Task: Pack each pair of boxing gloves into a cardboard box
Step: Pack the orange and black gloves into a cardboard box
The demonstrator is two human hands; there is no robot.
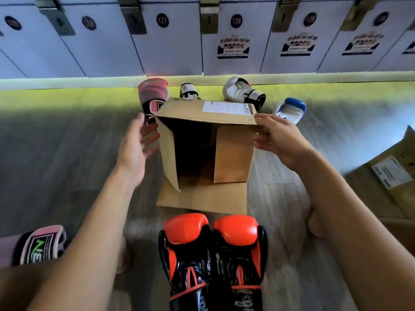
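A pink glove (42,244) lies at the far left, close to the person's left arm. A second pink glove (152,93) stands behind the cardboard box's (202,108) left rear corner. Behind the box, a white glove cuff (188,90) shows, then a white-and-black glove (242,90), then a blue-and-white glove (292,110) further right. Another box (388,173) sits at the right edge.

The cardboard box lies on its side in the middle, its dark opening towards the person, its lower flap flat on the floor. The left hand (137,142) is spread loosely, palm towards the left flap; contact cannot be told. The right hand (276,140) grips the box's upper right corner, thumb on top. The orange-and-black gloves (186,243) lie side by side just in front of the lower flap, between the forearms.

The floor (67,153) is grey wood planking. A row of white numbered lockers (168,41) stands behind it, with a yellow-green glow along their base.
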